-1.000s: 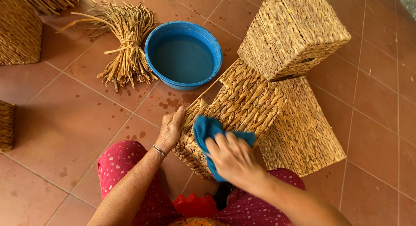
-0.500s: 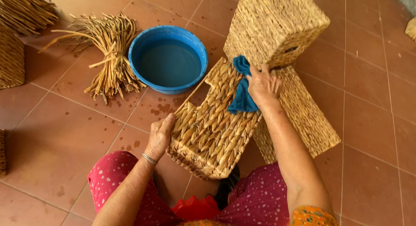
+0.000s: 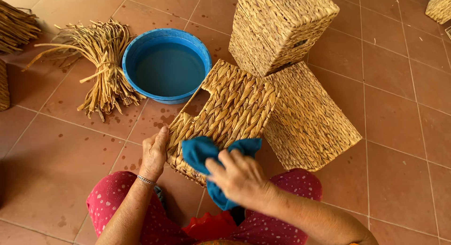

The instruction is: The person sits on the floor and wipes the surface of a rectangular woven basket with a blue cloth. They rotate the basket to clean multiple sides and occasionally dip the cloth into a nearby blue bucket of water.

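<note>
Right hand fingers pinch a blue cloth on the woven (straw-coloured) basket.

**Open floor to the left and right, baskets crowding the middle**

The tiled floor lies bare to the left of the left hand, giving free passage there. Ahead of it, the blue water basin and the bundle of dried reeds block the way. The woven basket under both hands touches a second basket, with a third basket stacked above; these close off the centre. Right of them, open tiles run wide past the right hand.
</note>
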